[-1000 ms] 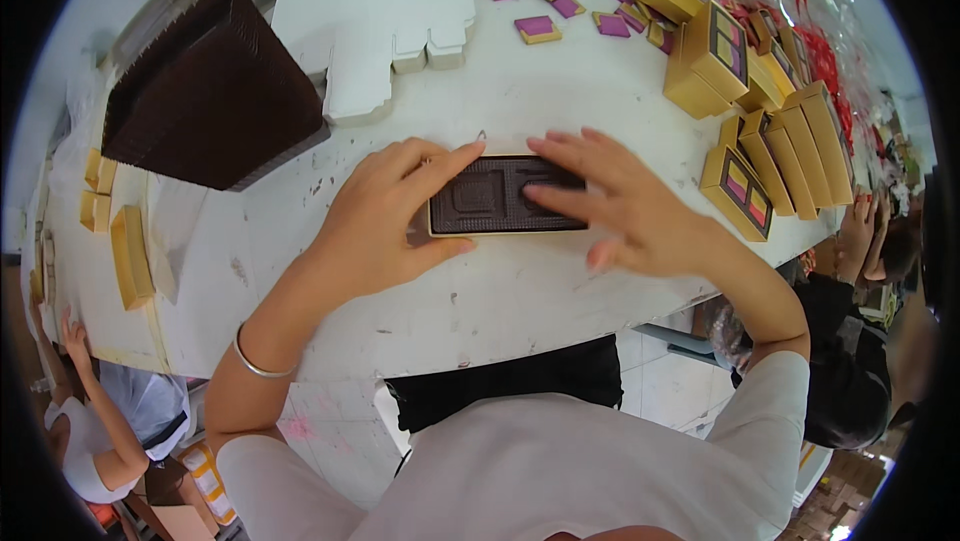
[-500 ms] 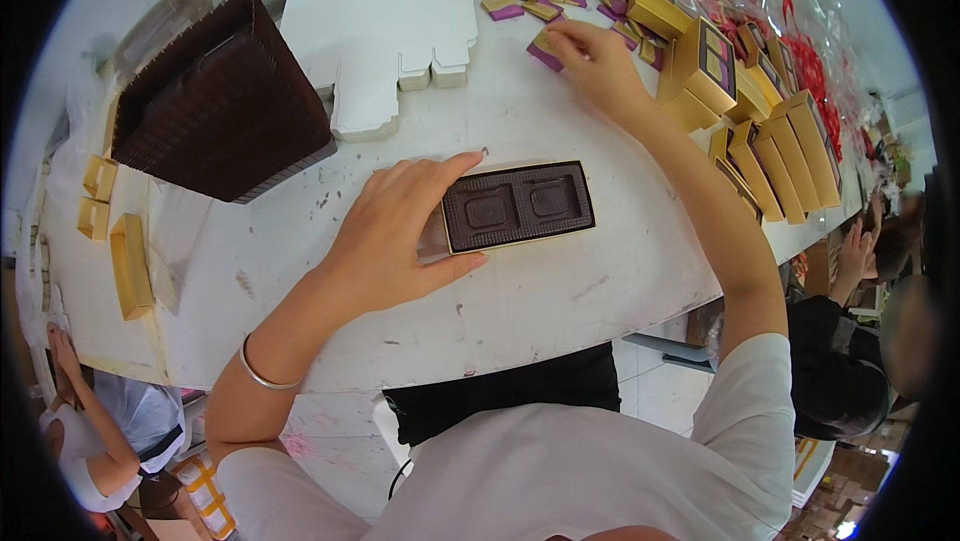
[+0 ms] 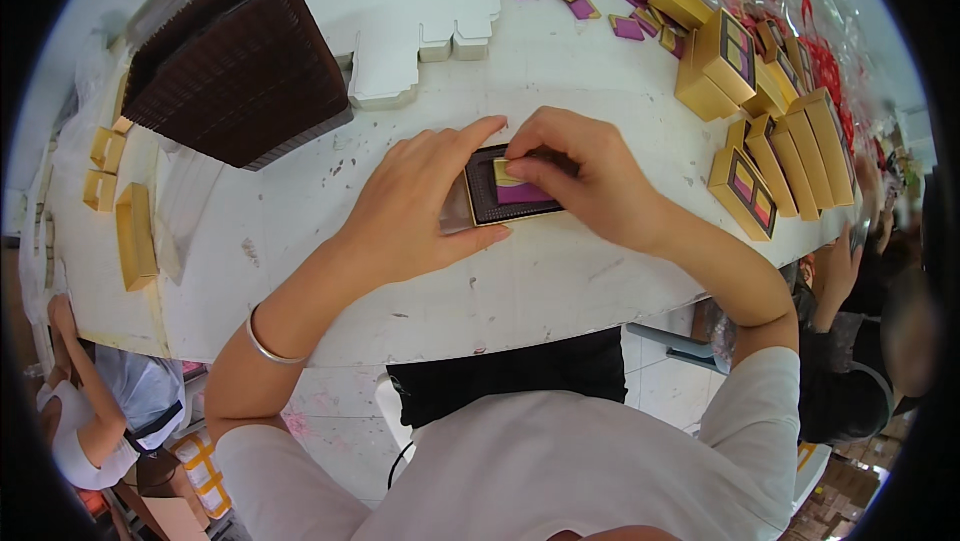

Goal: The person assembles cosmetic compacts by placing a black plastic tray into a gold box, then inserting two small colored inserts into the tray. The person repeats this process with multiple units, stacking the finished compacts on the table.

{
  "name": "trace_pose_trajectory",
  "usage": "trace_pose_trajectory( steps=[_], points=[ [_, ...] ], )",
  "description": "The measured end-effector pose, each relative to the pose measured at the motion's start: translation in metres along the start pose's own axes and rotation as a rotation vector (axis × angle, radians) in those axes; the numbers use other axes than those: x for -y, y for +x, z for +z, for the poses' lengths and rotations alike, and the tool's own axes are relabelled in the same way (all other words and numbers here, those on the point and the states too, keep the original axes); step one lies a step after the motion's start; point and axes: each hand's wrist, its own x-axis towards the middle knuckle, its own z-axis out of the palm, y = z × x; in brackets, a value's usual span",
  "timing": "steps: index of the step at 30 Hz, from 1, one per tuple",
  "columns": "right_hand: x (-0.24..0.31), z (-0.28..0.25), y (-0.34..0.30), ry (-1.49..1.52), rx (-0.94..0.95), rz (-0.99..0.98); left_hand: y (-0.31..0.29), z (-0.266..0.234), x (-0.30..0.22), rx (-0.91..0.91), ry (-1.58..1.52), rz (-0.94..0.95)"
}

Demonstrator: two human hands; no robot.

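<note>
In front of me on the table lies a small gold-edged box with a dark brown moulded plastic tray [image 3: 482, 203] inside it. My left hand [image 3: 405, 196] steadies the box at its left end, thumb along the near side and fingers along the far side. Over the tray, my right hand [image 3: 600, 181] pinches a flat gold-and-purple packet [image 3: 522, 193] between thumb and fingers. The packet is at the tray's middle; whether it sits in a compartment cannot be made out. My right hand covers the tray's right half.
Loose gold-and-purple packets [image 3: 585, 9] lie at the back. Gold boxes with windows [image 3: 742, 193] stand at the right, near clear wrap and red ribbon. A tall stack of brown trays [image 3: 245, 71] and flat white box blanks [image 3: 400, 1] are back left. Co-workers sit at both sides.
My right hand has come from the loose packets at the back to the tray, bringing one packet. My left hand stays at the box's left end. The whole view has shifted slightly.
</note>
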Motion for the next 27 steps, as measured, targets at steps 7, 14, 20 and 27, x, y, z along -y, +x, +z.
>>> trace_pose_trajectory(
  steps=[7,14,20,27],
  points=[
    [-0.005,-0.004,-0.006,-0.171,0.049,-0.112,-0.002,0.001,0.000,-0.020,0.000,0.022],
    [0.008,0.014,-0.017,-0.834,0.024,-0.498,0.002,-0.002,-0.007,0.007,0.032,-0.016],
    [0.010,-0.016,-0.001,-0.673,0.108,-0.381,0.004,0.002,-0.004,-0.014,0.005,-0.008],
    [0.003,-0.155,0.076,-0.833,0.299,0.336,0.004,-0.002,-0.001,0.017,0.042,0.018]
  ],
)
